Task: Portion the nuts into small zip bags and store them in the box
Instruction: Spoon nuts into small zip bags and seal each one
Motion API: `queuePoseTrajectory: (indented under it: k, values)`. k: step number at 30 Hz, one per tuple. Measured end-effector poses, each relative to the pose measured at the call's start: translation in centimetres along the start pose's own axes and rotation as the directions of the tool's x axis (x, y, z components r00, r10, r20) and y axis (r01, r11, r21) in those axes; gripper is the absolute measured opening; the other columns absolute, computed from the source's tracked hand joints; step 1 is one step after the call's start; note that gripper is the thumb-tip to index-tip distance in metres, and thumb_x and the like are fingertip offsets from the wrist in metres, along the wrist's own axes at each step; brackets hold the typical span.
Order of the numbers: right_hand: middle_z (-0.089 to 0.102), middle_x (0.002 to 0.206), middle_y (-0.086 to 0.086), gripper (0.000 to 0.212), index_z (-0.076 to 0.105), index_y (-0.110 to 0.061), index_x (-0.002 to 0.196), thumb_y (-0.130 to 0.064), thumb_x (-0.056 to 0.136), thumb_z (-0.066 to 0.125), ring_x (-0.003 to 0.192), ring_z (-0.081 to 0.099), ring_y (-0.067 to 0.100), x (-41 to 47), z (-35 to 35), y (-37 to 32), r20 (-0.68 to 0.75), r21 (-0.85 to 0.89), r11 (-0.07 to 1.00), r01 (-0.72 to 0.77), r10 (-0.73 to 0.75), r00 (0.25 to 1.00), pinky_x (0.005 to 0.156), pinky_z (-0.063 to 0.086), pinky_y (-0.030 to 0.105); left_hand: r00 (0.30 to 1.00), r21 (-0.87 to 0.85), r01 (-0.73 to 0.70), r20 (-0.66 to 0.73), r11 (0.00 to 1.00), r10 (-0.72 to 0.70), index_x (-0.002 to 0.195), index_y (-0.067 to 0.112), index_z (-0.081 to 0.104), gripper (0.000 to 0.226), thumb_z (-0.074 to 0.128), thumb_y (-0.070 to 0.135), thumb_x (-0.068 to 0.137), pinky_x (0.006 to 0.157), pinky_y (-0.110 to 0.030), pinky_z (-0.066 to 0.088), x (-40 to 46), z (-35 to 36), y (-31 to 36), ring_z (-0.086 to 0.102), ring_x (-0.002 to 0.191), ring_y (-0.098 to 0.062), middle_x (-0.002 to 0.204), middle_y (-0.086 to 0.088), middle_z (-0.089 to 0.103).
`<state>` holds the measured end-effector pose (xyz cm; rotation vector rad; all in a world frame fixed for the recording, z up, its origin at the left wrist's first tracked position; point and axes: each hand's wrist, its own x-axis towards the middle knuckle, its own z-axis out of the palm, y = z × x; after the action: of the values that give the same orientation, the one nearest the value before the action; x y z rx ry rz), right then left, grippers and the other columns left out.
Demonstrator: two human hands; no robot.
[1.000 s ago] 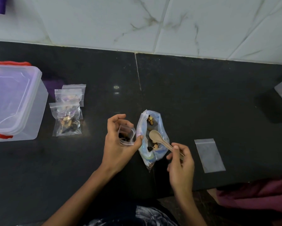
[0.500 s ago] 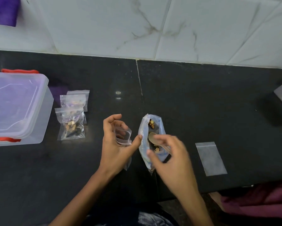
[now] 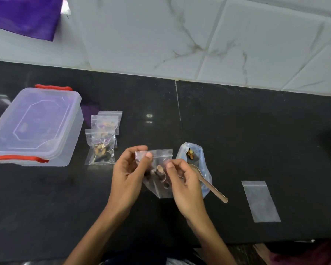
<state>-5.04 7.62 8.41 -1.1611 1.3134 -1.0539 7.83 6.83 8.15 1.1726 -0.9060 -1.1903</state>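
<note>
Nearest the camera, both hands hold one small zip bag (image 3: 157,169) above the black stone counter (image 3: 256,140). The left hand (image 3: 127,175) pinches its top left corner between thumb and curled fingers, and the right hand (image 3: 183,180) pinches the zip strip at the right end. The bag hangs upright with its long axis running top to bottom, its mouth toward the wall and its bottom toward the person. It is thin clear plastic, slightly crumpled, with a few brown and dark nuts low inside.

Half a second ago only the left hand held this bag, its mouth propped open, while the right hand was at the spoon in the bulk bag; now the spoon lies released.

Just behind the right hand the bulk nut bag (image 3: 196,159) of bluish clear film lies open. The pale wooden spoon (image 3: 208,185) rests with its bowl in it and its handle pointing right and toward the person. To the right, well apart, an empty flat zip bag (image 3: 260,201) lies on the counter.

Further left, three filled zip bags (image 3: 101,142) overlap in a short row beside the translucent plastic box (image 3: 34,127), which has a closed lid and red clips. Beyond stand white marbled wall tiles (image 3: 199,39) and a purple cloth (image 3: 25,14).
</note>
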Motion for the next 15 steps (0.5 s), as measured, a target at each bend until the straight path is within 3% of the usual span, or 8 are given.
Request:
queuePoseTrajectory:
  k: [4,7,11,15]
  values:
    - [0.071,0.091,0.001,0.022,0.061,-0.012,0.1,-0.028,0.086,0.06,0.086,0.069,0.009,0.1,0.6,0.0,0.054,0.079,0.997,-0.007,0.002,0.999,0.076,0.054,0.021,0.999,0.018,-0.033,-0.021,0.999,0.033,0.091,0.01,0.063,0.015,0.061,0.019,0.08,0.049,-0.015,0.049,-0.3,-0.8,0.3,0.061,0.054,-0.002,0.063,0.005,0.066]
    - [0.068,0.081,-0.002,0.013,0.061,-0.01,0.096,-0.021,0.09,0.06,0.079,0.067,0.009,0.6,0.9,-0.1,0.066,0.059,0.998,0.025,-0.029,0.997,0.072,0.053,0.021,0.999,0.048,-0.037,0.002,0.998,0.037,0.09,0.009,0.064,0.015,0.063,0.018,0.078,0.05,-0.016,0.05,-0.3,-1.3,0.5,0.062,0.056,-0.003,0.066,0.005,0.067]
    - [0.065,0.074,-0.006,0.011,0.06,-0.007,0.093,-0.017,0.093,0.056,0.074,0.064,0.006,1.3,1.2,-0.4,0.121,0.092,0.995,0.04,-0.051,0.991,0.07,0.051,0.02,1.0,0.062,-0.015,-0.022,0.998,0.016,0.098,0.014,0.064,0.027,0.067,0.023,0.073,0.057,-0.022,0.055,-0.2,-2.2,0.8,0.064,0.062,-0.01,0.07,0.0,0.067]
    - [0.069,0.087,0.009,0.021,0.063,-0.002,0.101,-0.019,0.095,0.052,0.082,0.066,0.013,1.5,2.3,-0.3,0.149,0.114,0.993,0.025,-0.042,0.988,0.074,0.053,0.024,0.999,0.018,0.023,-0.05,1.0,-0.022,0.109,0.015,0.058,0.039,0.067,0.025,0.072,0.059,-0.023,0.055,-0.4,-2.6,1.1,0.065,0.065,-0.018,0.071,-0.012,0.068]
